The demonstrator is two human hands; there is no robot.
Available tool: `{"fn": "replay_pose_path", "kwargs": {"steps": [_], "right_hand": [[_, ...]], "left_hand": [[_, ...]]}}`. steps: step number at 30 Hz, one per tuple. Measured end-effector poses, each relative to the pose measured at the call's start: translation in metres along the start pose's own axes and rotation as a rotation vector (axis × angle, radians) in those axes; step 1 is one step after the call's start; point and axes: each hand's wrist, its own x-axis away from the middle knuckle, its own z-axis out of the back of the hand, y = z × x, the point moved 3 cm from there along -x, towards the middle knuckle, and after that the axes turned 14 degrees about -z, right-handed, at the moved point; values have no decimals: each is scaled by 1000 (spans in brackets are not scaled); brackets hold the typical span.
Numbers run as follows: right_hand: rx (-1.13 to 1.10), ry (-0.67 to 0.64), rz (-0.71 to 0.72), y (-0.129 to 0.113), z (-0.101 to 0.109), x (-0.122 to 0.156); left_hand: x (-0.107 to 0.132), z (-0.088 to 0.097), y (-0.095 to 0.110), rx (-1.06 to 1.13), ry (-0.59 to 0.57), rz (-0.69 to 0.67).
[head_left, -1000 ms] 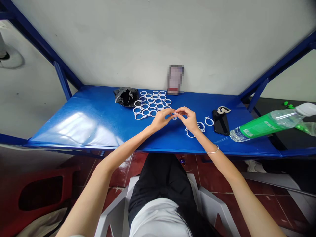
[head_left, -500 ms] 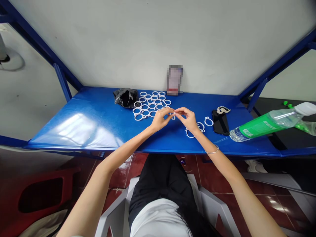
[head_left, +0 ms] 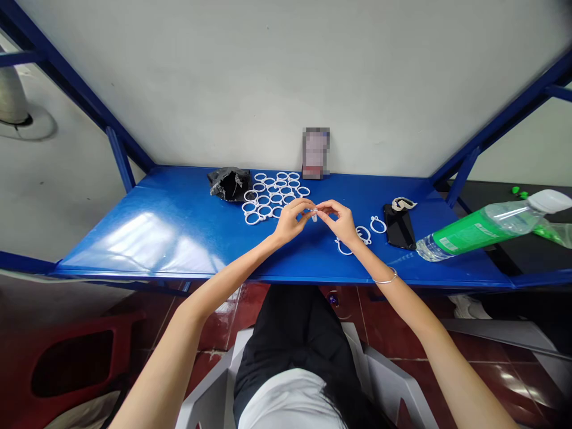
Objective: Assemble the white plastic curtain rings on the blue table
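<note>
Nearest, on the blue table (head_left: 214, 244), see loose white rings (head_left: 379, 232) beside and partly under the right forearm (head_left: 397, 292); best to hold that arm off them. Just beyond, see left hand (head_left: 292, 220) and right hand (head_left: 342, 223) fingertip to fingertip, pinching one small white piece (head_left: 314, 217) between thumbs and forefingers, over the tabletop. Too small for telling one grip's part from the other's. Seems to call for a light touch: steady with one pinch, adjust with the other, line up squarely before pressing. Farther on, to the left, mind the cluster of white rings (head_left: 270, 202), lying close together, partly hidden behind the left hand; avoid nudging with the knuckles. Alongside, note the crumpled black bag (head_left: 217, 186), mouth open. At the back, against the grey wall (head_left: 223, 89), see an upright panel (head_left: 315, 152), too blurred to read.
</note>
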Motion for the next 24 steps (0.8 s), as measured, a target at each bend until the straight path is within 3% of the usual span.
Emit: {"fn": "replay_pose_path", "kwargs": {"steps": [10, 24], "right_hand": [[-1, -7, 25, 0, -1, 0], [37, 6, 41, -3, 0, 1]], "left_hand": [[2, 0, 0, 36, 31, 58], [3, 1, -3, 10, 50, -64]]}}
